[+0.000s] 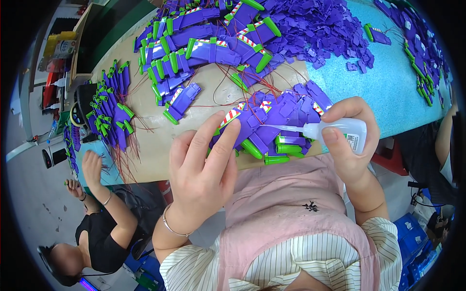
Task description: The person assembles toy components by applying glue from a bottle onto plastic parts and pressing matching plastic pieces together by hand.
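Observation:
My right hand (357, 140) is wrapped round a small translucent squeeze bottle (345, 135), tipped sideways. Its long thin nozzle (286, 128) points left, over a pile of purple plastic wing pieces (276, 119). My left hand (204, 169) has its fingers stretched out and apart. Its fingertips lie by a purple piece with a red-and-white striped sticker (232, 116); whether the thumb touches anything is hidden. Green rounded ends (251, 148) stick out of the pile on the near side, and thin red wires (257, 92) trail across it.
Behind lie rows of purple-and-green wings (208, 51) and a large heap of flat purple parts (315, 29). More wired wings (111, 104) hang at the table's left. One wing (182, 101) lies apart. A co-worker (104, 228) sits at left; another person's arm (442, 140) shows at right.

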Demonstrator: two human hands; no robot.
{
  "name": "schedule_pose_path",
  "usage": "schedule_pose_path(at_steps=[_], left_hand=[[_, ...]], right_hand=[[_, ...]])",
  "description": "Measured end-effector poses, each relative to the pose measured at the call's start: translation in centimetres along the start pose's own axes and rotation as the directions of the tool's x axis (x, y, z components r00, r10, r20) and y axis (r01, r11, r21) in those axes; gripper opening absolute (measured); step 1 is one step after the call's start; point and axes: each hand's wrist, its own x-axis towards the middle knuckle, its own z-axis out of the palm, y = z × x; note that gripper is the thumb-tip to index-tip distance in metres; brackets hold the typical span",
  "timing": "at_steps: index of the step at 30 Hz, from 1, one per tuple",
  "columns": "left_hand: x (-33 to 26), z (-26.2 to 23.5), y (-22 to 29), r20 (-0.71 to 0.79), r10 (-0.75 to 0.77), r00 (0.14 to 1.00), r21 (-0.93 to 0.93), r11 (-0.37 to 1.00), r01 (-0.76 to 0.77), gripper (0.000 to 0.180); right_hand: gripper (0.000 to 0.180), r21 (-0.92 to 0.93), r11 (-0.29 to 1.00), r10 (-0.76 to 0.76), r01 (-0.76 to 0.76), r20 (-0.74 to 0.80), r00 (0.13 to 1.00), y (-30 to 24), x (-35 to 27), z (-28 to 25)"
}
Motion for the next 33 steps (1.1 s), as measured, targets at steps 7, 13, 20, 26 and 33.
schedule_pose_path(at_steps=[7,13,20,26,33], left_hand=[[0.5,-3.0,-0.5,-0.096,-0.103,0.99,0.181,0.976,0.119,0.044],[0.5,-4.9,-0.3,-0.35,-0.227,0.909,0.375,0.855,0.358,0.036],[-0.9,-0.5,0.8,0.056,-0.168,0.984,-0.156,0.972,0.175,0.048],[-0.8,0.0,0.9,0.001,-0.106,0.994,-0.075,0.992,0.106,0.054],[-0.6,0.1,0.9,-0.011,-0.072,0.997,-0.043,0.997,0.071,0.055]], right_hand=[[0.02,0.037,0.999,-0.026,0.029,-0.075,0.997,0.3,-0.1,-0.4],[0.019,0.072,0.997,-0.032,0.041,-0.118,0.992,0.4,0.0,-0.4],[0.018,0.044,0.999,-0.018,0.023,-0.117,0.993,0.8,-0.1,-0.5],[0.019,0.011,1.0,-0.003,0.004,-0.079,0.997,0.4,-0.1,-0.1],[0.02,-0.038,0.999,-0.006,0.007,0.02,1.0,-0.3,0.0,0.0]])
